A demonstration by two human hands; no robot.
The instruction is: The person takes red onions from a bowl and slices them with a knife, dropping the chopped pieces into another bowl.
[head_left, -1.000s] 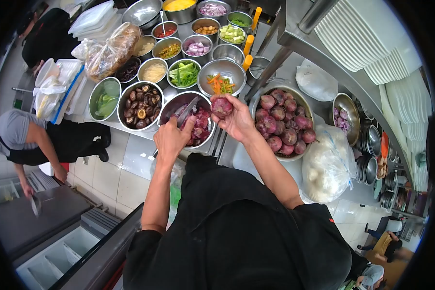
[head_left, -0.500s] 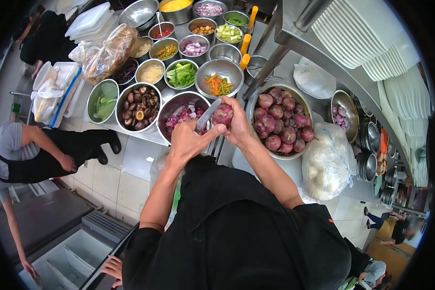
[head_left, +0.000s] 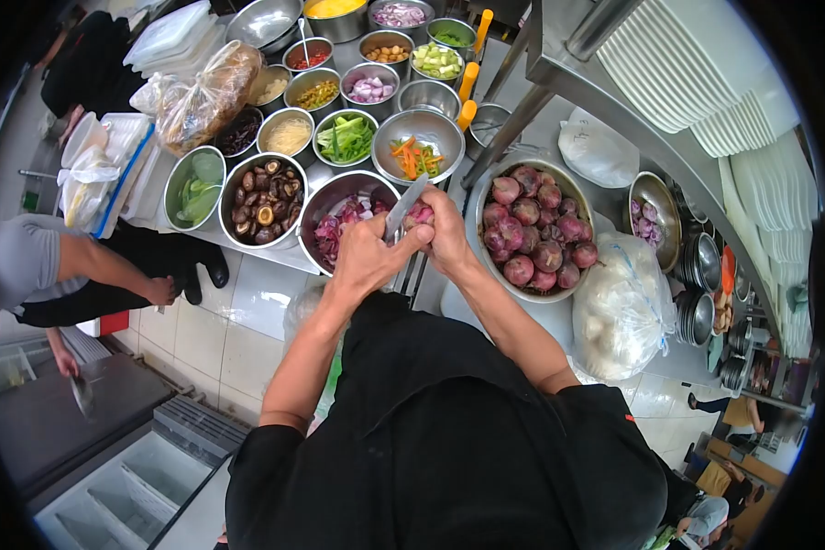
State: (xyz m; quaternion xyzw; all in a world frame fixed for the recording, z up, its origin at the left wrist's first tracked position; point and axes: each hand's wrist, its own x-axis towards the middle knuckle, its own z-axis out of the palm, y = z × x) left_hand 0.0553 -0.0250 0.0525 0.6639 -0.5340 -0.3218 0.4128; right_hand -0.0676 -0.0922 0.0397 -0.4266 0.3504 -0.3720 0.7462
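Note:
My left hand (head_left: 368,253) is closed around a knife (head_left: 405,207), its blade slanting up and to the right. Beside it, my right hand (head_left: 447,235) grips a red onion (head_left: 419,216), mostly covered by the fingers. The blade is against or very near the onion. Just left of my hands is a metal pot (head_left: 311,222) with purple-red onion pieces inside. A large steel bowl (head_left: 476,240) of whole red onions stands to the right of my right hand.
Pots of cut vegetables, mushrooms (head_left: 268,197) and greens (head_left: 346,139) crowd the counter ahead. A clear bag (head_left: 618,316) lies right of the onion bowl. A metal shelf (head_left: 605,82) holding plates overhangs the right. A co-worker (head_left: 92,266) stands at the left.
The knife has come up from the pot to the onion, and both hands now meet. The onion sits deeper in my right hand. The co-worker at left has shifted.

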